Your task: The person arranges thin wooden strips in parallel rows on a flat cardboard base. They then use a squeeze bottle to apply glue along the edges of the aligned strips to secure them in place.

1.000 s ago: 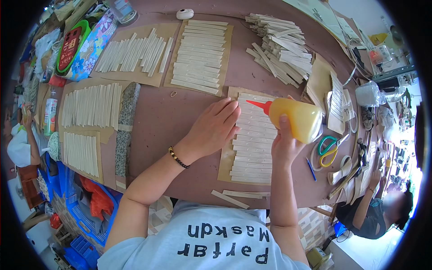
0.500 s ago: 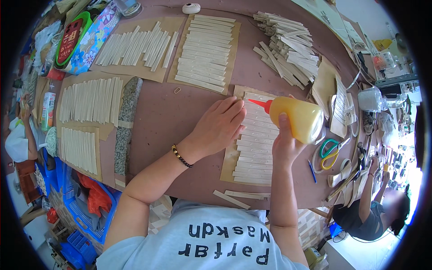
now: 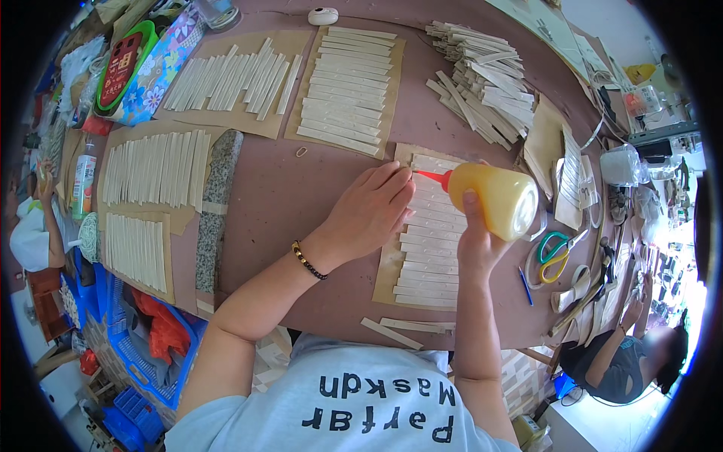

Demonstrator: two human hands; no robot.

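Note:
My right hand (image 3: 482, 245) grips a squeeze bottle (image 3: 501, 200) of yellowish liquid, tilted so that its red nozzle points left. The nozzle's tip is right beside the fingertips of my left hand (image 3: 369, 209). Those fingers are bent and pressed together at the upper left edge of a brown cardboard sheet (image 3: 386, 280); whatever they may pinch is hidden. Pale thin strips (image 3: 428, 264) lie in a row of near-horizontal bands on that sheet, with small shiny drops on several of them. The bottle and my right hand hide part of the row.
Other cardboard sheets with strips (image 3: 343, 83) lie far and left. A loose strip pile (image 3: 489, 83) is at the back right. Scissors (image 3: 556, 256) and a blue pen (image 3: 525, 286) lie right. A speckled stone bar (image 3: 218, 211) stands left. Another person (image 3: 621, 361) sits at the far right.
The bottle has shifted slightly left, its nozzle tip coming closer to my left fingertips. My left hand stays almost in place. The person at the right has moved their arms.

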